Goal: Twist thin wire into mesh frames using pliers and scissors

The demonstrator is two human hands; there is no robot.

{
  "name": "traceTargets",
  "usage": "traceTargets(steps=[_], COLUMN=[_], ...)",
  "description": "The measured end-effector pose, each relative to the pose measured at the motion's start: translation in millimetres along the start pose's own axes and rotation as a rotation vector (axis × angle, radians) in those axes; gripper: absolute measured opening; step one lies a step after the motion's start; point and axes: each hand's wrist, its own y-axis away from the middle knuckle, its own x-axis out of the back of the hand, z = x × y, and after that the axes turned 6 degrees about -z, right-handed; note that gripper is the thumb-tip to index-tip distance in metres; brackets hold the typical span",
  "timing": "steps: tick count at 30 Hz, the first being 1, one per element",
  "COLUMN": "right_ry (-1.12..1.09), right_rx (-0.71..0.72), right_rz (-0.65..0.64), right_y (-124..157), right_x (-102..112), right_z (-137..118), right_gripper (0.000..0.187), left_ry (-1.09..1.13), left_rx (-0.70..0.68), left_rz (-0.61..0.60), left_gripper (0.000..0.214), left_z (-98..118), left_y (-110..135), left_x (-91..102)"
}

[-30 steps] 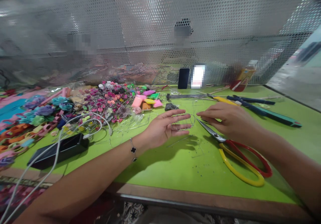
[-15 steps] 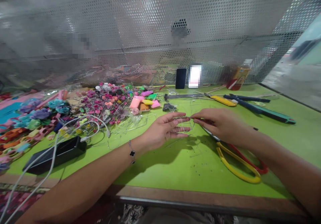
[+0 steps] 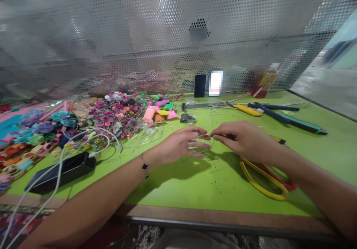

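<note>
A small frame of thin silvery wire is held between my two hands above the green table. My left hand has its fingers bent around the wire, the thumb and index finger near its upper end. With thumb and fingertips, my right hand pinches the same wire where the hands meet. Fine wire detail is too blurred to follow. Under my right forearm lie scissors with yellow and red handles, partly hidden. Bits of cut wire are scattered on the table below my hands.
Colourful flowers on wire stems are heaped at the left, near a black tray and white cable. Two phones stand at the back, one a dark phone. Yellow-handled pliers, a green-handled tool and a bottle are at right.
My left fingers have curled a little closer together around the wire. My right hand still pinches it. The view has shifted slightly.
</note>
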Motion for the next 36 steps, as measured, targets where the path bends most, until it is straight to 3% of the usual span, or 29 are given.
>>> traceTargets(steps=[6,14,20,36], right_ry=[0.060,0.085,0.100,0.119], right_rx=[0.015,0.008,0.026,0.135], right_rz=[-0.021,-0.037,-0.019,-0.017], right_y=[2,3,3,6], right_x=[-3,-5,-3,-1], right_z=[-14,-7,-7,-7], right_gripper=[0.025,0.025,0.020,0.036], left_ry=[-0.174,0.044,0.088,0.060], left_rx=[0.082,0.265,0.244,0.218], left_rz=[0.010,-0.140,-0.213,-0.179], left_gripper=[0.027,0.037,0.038,0.027], left_z=[-4,2,0,-1], left_y=[-2,-3,-2,-1], left_x=[-1.0,10.6,12.0,9.8])
